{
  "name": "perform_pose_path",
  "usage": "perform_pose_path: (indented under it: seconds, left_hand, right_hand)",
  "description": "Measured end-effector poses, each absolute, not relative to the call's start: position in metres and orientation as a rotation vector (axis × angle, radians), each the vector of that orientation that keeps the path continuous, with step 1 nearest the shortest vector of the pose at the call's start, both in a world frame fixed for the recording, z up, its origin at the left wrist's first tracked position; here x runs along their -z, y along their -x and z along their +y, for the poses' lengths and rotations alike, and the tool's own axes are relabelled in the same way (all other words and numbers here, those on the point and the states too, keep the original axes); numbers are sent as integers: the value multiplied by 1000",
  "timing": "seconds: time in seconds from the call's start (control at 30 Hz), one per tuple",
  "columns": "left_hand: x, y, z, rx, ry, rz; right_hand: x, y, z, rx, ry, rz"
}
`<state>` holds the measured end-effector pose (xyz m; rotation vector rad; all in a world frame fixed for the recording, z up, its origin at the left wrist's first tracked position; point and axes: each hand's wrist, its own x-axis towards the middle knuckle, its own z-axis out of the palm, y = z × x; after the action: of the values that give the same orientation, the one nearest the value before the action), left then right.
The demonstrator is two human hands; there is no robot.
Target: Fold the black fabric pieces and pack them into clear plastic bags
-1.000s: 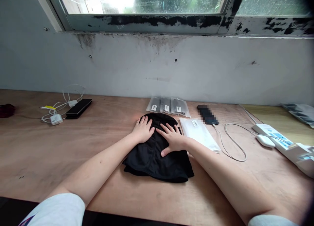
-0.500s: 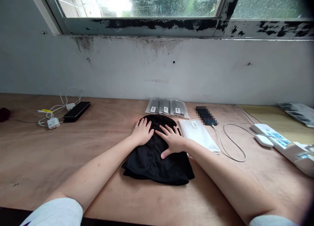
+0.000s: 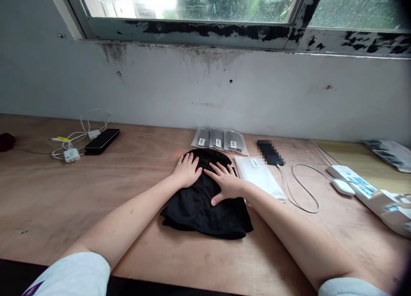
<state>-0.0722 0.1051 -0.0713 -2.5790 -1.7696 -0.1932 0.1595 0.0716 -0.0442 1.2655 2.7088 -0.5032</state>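
A black cloth item (image 3: 202, 216), rounded at the far end and wider at the near end like a hood or balaclava, lies flat on the wooden table (image 3: 128, 249). My left hand (image 3: 187, 171) rests on its upper left part, palm down with fingers stretched out. On its right side lies my right hand (image 3: 226, 184), fingers spread and thumb apart. Neither hand grips the cloth. Just right of the cloth is a white plastic bag (image 3: 260, 178) with a small label, partly behind my right forearm.
Behind the cloth lie several labelled clear packets (image 3: 218, 140) with dark contents. A phone (image 3: 270, 152) on a white cable and a power strip (image 3: 356, 182) are at right. A black case (image 3: 102, 142) and chargers (image 3: 71, 154) sit at left. A grey bag (image 3: 388, 154) lies far right.
The view has tilted slightly. Both hands stay in the same places on the black cloth, which has not visibly moved.
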Motion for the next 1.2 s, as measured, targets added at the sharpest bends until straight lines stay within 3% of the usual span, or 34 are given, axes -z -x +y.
perform_pose_path:
  seconds: [1.2]
  left_hand:
    - [71, 72, 105, 195, 2574, -1763]
  right_hand:
    - [44, -159, 72, 499, -1260, 2733]
